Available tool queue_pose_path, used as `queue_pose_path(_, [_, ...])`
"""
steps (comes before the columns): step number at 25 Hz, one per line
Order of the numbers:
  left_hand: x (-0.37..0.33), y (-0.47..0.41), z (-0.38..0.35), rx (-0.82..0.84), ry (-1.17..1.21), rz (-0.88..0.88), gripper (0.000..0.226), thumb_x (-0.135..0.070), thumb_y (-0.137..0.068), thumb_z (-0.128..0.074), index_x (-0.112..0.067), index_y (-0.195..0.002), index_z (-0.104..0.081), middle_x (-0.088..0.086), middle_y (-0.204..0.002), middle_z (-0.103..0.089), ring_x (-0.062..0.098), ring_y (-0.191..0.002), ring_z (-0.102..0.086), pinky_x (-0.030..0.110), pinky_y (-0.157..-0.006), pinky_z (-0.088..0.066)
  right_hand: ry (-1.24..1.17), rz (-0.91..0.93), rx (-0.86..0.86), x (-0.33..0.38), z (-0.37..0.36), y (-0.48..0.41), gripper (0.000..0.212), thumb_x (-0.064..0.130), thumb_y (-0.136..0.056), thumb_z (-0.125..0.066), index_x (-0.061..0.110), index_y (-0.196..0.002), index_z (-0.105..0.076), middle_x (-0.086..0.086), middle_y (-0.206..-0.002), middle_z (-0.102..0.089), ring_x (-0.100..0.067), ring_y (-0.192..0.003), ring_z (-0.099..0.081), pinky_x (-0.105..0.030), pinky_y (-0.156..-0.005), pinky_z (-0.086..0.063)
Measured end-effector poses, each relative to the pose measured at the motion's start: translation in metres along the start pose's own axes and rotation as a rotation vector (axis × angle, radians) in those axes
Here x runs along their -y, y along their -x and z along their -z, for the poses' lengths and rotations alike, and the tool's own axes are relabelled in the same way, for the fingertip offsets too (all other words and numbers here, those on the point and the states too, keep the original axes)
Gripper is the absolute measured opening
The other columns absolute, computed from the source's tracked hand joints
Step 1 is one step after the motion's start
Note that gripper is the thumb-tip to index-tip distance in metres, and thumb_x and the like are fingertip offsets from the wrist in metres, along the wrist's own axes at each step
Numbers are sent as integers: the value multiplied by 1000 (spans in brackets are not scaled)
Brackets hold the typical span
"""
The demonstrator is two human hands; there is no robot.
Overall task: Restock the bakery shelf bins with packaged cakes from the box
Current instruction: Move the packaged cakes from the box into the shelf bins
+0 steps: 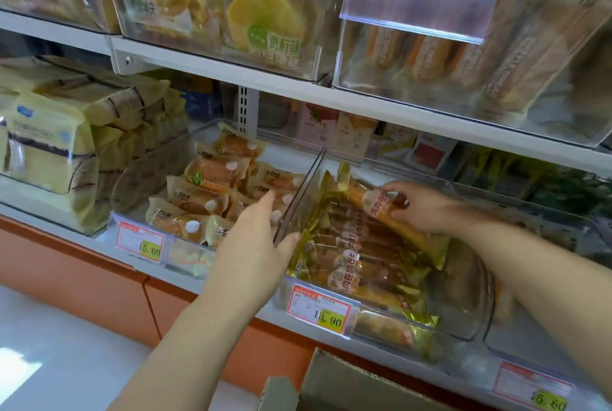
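Head view: right hand (420,208) grip closed round long packaged cake (381,208), centre right, over crowded clear bin (381,306). Left hand (258,238) flat, fingers straight, braces bin wall. Risk: forcing cake in crushes packs, spills some. Cardboard box (344,381) bottom centre.

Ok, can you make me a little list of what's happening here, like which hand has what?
place: shop shelf with clear bins
left hand: fingers straight, on the clear wall between two bins
right hand: holds a long cake pack over the right bin
left bin: small cake packs
right bin: more long packs, gold ends
box: cardboard, below the shelf
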State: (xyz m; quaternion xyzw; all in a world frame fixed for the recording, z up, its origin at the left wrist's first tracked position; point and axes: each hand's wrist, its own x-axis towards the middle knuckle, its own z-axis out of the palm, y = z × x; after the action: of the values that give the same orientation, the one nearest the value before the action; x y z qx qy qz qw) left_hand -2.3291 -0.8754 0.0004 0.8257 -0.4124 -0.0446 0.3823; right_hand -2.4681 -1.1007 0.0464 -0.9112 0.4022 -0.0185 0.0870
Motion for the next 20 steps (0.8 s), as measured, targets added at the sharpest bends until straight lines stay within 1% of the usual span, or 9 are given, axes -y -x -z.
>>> queue_pose_path(1, [3,-1,-3,48,-21,11,72,-36,-94,-60,-23,-154,-22,-4,-152,-41,14,-135,-42,29,-106,-37,55,36,33,1,-8,-8,50,23,-92,-59,33,-139,-45,-1,-131,-53,-20,-110,-53,-28,-83,-44])
queue_pose_path(4, [11,-6,-8,109,-86,-5,62,-36,-96,-57,-25,-151,-31,-2,-139,-57,20,-124,-55,32,-97,-44,120,94,67,3,-32,-28,51,22,-95,-52,39,-141,-42,-2,-124,-49,-22,-111,-50,-29,-83,-40])
queue_pose_path(6, [14,-8,-10,122,-99,-10,56,-36,-96,-56,-27,-148,-36,-2,-126,-65,21,-113,-60,31,-87,-47,77,50,41,0,-41,-36,50,25,-96,-52,42,-142,-40,-2,-117,-43,-22,-112,-45,-29,-87,-38])
queue_pose_path(9, [14,-8,-9,128,-94,-12,49,-35,-96,-55,-29,-143,-41,-6,-113,-68,19,-103,-63,28,-76,-45,90,6,-19,-6,-49,-36,53,35,-94,-54,42,-143,-37,0,-113,-37,-22,-116,-38,-35,-94,-40])
queue_pose_path(11, [14,-9,-11,128,-111,-6,52,-36,-96,-55,-28,-145,-40,-5,-116,-68,19,-104,-63,29,-79,-45,137,40,-74,-4,-53,-32,57,38,-91,-57,42,-143,-35,0,-114,-38,-22,-117,-38,-36,-92,-42])
queue_pose_path(14, [15,-9,-10,121,-86,-9,53,-36,-96,-55,-26,-146,-40,-4,-116,-68,19,-103,-63,30,-81,-48,123,18,-95,-1,-59,-35,50,35,-94,-53,48,-140,-37,2,-107,-37,-24,-113,-42,-38,-90,-42])
queue_pose_path(17, [13,-7,-9,145,-58,-13,49,-32,-96,-57,-27,-142,-43,-9,-106,-64,15,-94,-59,26,-76,-43,123,-23,-45,0,-58,-34,51,36,-95,-52,48,-141,-35,-1,-116,-39,-26,-118,-41,-40,-95,-41])
queue_pose_path(18, [11,-5,-8,148,-46,-8,50,-31,-95,-58,-27,-142,-42,-9,-109,-63,14,-98,-58,26,-78,-42,115,-20,-37,1,-56,-30,53,41,-94,-53,46,-143,-33,-2,-123,-39,-26,-122,-39,-40,-97,-40])
queue_pose_path(20, [7,0,-6,98,-52,-29,62,-31,-92,-63,-26,-148,-35,-2,-131,-58,17,-117,-55,30,-92,-44,29,-16,-70,3,-48,-10,63,49,-91,-55,41,-146,-26,-2,-137,-38,-24,-128,-37,-38,-101,-38])
